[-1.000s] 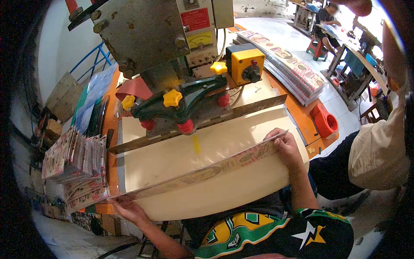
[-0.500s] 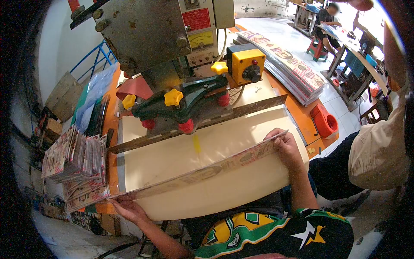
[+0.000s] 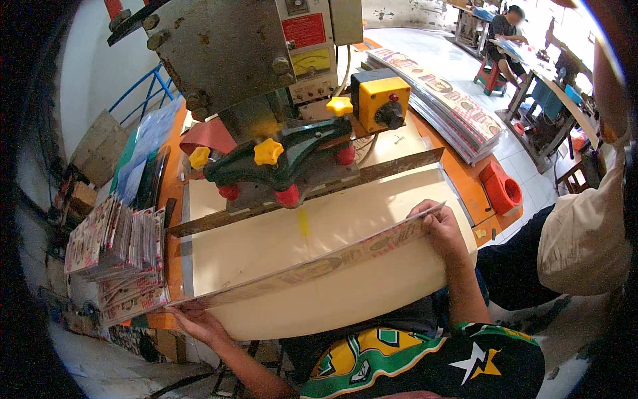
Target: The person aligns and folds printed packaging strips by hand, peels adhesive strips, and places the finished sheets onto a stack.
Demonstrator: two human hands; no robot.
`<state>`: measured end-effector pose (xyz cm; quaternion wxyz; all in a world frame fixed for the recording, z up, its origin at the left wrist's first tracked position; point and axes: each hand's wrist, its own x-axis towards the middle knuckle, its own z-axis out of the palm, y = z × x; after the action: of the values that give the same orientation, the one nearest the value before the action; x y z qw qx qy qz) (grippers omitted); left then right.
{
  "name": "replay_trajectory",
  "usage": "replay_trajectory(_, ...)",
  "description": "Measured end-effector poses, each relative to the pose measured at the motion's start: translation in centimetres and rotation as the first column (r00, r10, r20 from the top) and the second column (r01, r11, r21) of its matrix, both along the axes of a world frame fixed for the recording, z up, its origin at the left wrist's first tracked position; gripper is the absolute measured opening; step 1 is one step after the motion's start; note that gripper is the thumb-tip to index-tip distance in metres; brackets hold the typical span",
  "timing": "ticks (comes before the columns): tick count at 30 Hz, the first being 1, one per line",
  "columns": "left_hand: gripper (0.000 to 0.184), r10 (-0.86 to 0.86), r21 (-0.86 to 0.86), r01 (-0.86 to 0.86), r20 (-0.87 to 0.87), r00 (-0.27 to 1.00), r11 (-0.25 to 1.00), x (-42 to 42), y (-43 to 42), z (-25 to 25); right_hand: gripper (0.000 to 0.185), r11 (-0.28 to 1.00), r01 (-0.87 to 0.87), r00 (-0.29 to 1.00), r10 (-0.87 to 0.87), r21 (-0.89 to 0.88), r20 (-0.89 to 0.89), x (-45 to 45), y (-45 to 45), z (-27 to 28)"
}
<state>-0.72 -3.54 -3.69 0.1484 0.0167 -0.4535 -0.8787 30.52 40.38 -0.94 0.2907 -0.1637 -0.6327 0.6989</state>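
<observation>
A long, thin printed plastic sheet [image 3: 319,267] stretches across the front of the machine, tilted so that mostly its edge shows. My right hand [image 3: 441,229] pinches its right end between thumb and fingers. At the lower left end, my left hand [image 3: 201,324] holds the sheet, with the thumb along the edge and the other fingers partly hidden. Under the sheet lies a cream board [image 3: 252,249] with a yellow mark, bulging toward my body. Just beyond the sheet, a long metal bar [image 3: 392,166] hangs beneath a dark green clamp frame [image 3: 246,163] with yellow star knobs.
Stacks of printed pieces [image 3: 113,239] stand at the left. More long printed sheets [image 3: 445,100] are piled at the back right. A red tape dispenser [image 3: 500,188] sits on the orange table's right side. One person [image 3: 503,33] sits far back; another in beige cloth [image 3: 581,239] is close at right.
</observation>
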Motion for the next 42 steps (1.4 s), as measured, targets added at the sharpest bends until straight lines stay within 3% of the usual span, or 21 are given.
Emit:
replay_trajectory(7,0.044,-0.024,-0.043,0.023,-0.007,1.0,0.999,0.3,-0.5,0.0,0.058,1.0,-0.007,1.0,0.007,-0.015,-0.004,0.0,0.1,-0.2)
replay_trajectory(19,0.042,-0.075,0.029,0.074,0.022,0.997,0.997,-0.2,-0.5,0.0,0.06,1.0,0.003,1.0,-0.003,0.019,0.016,0.1,0.5,-0.4)
replay_trajectory(24,0.045,-0.083,-0.053,0.083,0.0,0.997,0.995,-0.8,-2.2,-1.7,0.06,1.0,0.001,0.999,-0.001,0.015,0.039,0.0,0.0,0.2)
replay_trajectory(37,0.048,-0.021,-0.054,0.019,-0.042,0.999,0.998,-0.4,-1.3,-1.0,0.059,1.0,-0.008,1.0,0.008,-0.013,0.008,0.0,0.1,-0.2)
replay_trajectory(39,0.048,-0.101,-0.093,0.098,-0.031,0.994,0.991,-0.7,-2.1,-1.5,0.06,1.0,0.008,1.0,-0.008,-0.012,0.012,0.1,0.0,-0.4)
replay_trajectory(42,0.048,-0.083,-0.131,0.077,-0.038,0.996,0.988,-0.7,-1.9,-1.3,0.061,1.0,0.005,1.0,-0.005,-0.001,0.016,0.1,0.1,-0.4)
